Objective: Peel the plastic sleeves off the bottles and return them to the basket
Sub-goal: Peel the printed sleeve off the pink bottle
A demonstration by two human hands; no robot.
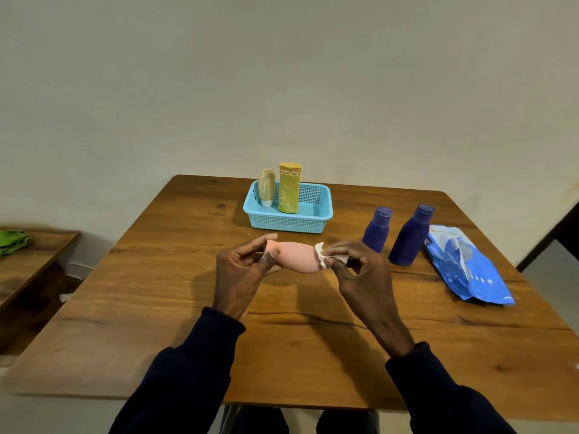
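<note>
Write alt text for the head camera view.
The left hand holds a pink bottle sideways over a wooden table while the right hand pinches crumpled white plastic at its end. Behind: a blue basket with two yellow bottles, two dark blue bottles, a blue packet.

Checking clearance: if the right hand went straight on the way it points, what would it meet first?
Likely the pink bottle, whose white sleeve the right hand pinches; the left hand holds its far end.

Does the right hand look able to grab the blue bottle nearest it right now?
Probably not yet. Nothing stands between the right hand and that blue bottle just beyond it, but the hand is pinching the white sleeve on the pink bottle and would have to let go first.
</note>
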